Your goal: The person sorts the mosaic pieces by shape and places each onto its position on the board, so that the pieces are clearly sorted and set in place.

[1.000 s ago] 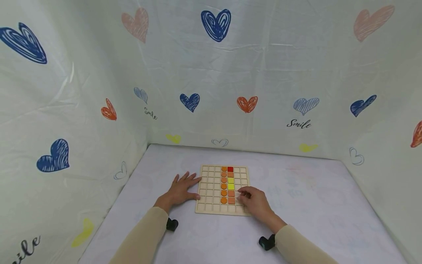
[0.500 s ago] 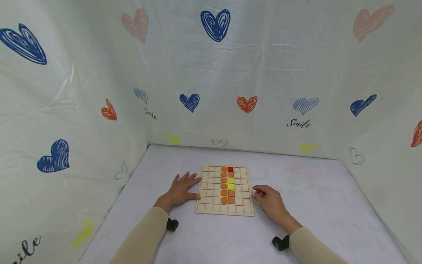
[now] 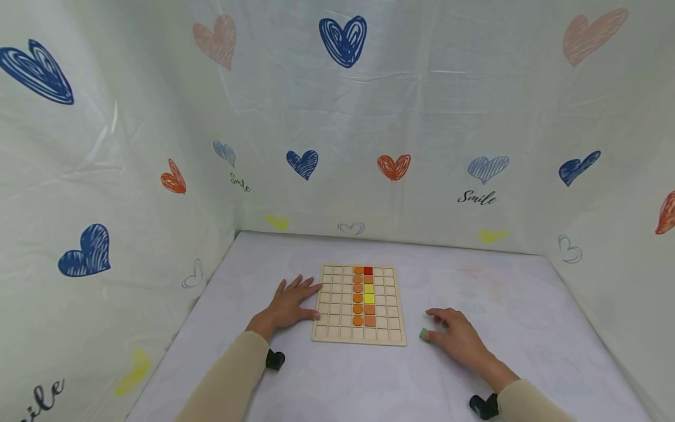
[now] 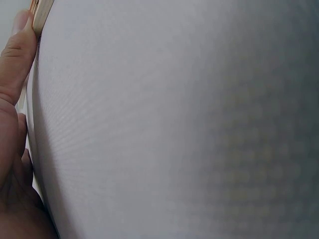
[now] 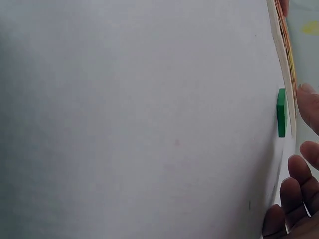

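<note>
A wooden grid board (image 3: 330,332) lies flat on the table. One of its columns holds several orange discs (image 3: 358,298); the column to the right holds square tiles, with a red tile (image 3: 368,271) at the top and orange and yellow tiles (image 3: 369,299) below. My left hand (image 3: 287,305) is spread at the board's left edge, its thumb and forefinger touching the rim. Right of the board, my right hand (image 3: 460,339) hovers with relaxed fingers over a small green tile (image 3: 423,334). In the right wrist view the thumb (image 5: 308,102) is beside the green tile, which no fingers pinch.
The white table (image 3: 506,305) is bounded at the back and sides by a hanging sheet (image 3: 432,105) printed with hearts. A black wrist camera (image 3: 275,359) sits at the left cuff, another black camera (image 3: 483,405) at the right.
My right hand has moved right, off the board's right side and onto the table, its fingers parting. The green tile has come into view by its thumb. The left hand stays put.
</note>
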### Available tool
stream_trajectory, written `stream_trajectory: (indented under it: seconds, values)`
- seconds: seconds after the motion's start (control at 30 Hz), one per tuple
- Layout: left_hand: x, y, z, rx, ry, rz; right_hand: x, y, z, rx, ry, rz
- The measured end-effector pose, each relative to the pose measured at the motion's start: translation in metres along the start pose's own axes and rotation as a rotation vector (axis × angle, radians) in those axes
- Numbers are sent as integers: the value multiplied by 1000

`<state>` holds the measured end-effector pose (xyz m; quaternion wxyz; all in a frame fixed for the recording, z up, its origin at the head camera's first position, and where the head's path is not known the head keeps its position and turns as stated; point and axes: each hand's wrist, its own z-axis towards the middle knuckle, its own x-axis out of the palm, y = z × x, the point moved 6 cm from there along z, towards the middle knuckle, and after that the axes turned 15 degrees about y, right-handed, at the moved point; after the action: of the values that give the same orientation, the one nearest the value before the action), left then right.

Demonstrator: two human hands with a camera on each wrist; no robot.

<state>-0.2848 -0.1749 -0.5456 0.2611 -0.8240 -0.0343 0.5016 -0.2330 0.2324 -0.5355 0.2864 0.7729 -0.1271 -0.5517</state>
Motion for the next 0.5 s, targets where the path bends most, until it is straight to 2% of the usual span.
stream_trajectory:
  seconds: [0.2,0.5]
  values:
    - [-1,0,-1,8,-4,-7,6,-4,-5,-15,32,-8]
    - [0,0,0,9,0,-5,0,-7,-1,11,-21,-25]
